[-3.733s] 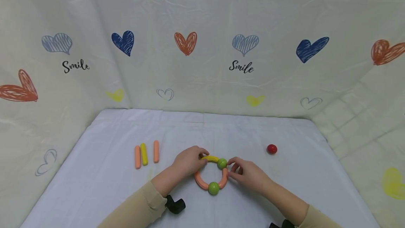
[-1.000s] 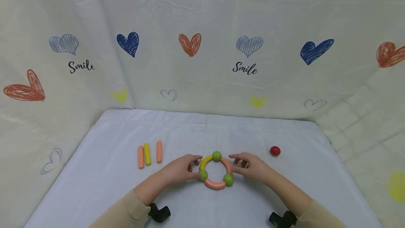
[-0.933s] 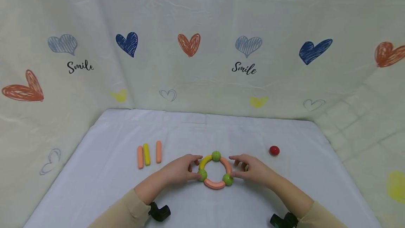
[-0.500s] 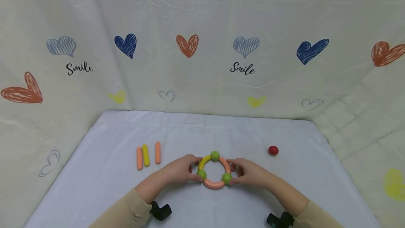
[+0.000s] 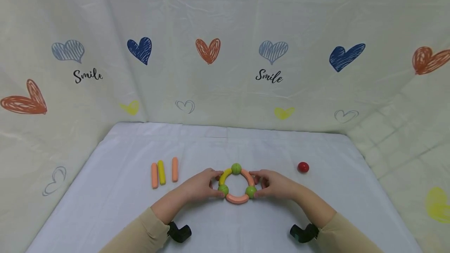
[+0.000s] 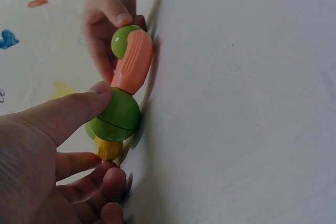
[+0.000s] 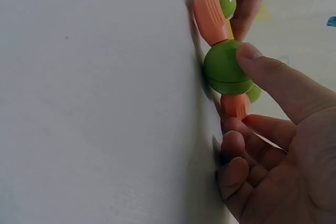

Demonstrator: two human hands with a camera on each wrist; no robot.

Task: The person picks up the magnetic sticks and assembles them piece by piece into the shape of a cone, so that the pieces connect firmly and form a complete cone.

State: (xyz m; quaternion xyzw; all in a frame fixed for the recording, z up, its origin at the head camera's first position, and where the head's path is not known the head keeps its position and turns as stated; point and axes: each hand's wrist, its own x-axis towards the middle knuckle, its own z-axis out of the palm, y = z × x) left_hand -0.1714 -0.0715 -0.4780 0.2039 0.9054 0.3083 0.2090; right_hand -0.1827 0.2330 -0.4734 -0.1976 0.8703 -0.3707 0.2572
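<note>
A toy ring [image 5: 237,199] made of curved orange and yellow rods joined by green balls lies at the middle of the white-covered table. My left hand [image 5: 204,184] grips its left side, thumb on the lower-left green ball [image 6: 119,116] and fingers at the yellow curved rod [image 6: 108,149]. On the opposite side my right hand [image 5: 275,184] holds it, thumb on the lower-right green ball [image 7: 227,69], fingers by an orange curved rod [image 7: 235,106]. A third green ball [image 5: 236,168] sits at the ring's far end.
Left of the ring lie two straight orange rods [image 5: 154,175] [image 5: 175,169] and a yellow rod [image 5: 161,172]. A red ball [image 5: 303,167] rests to the right. Behind the table [image 5: 197,143] hangs a cloth [image 5: 232,89] printed with hearts.
The ring has turned on the table, and a green ball now shows at its left side. My right hand has closed in on it. Lately the ring has slid slightly away from me.
</note>
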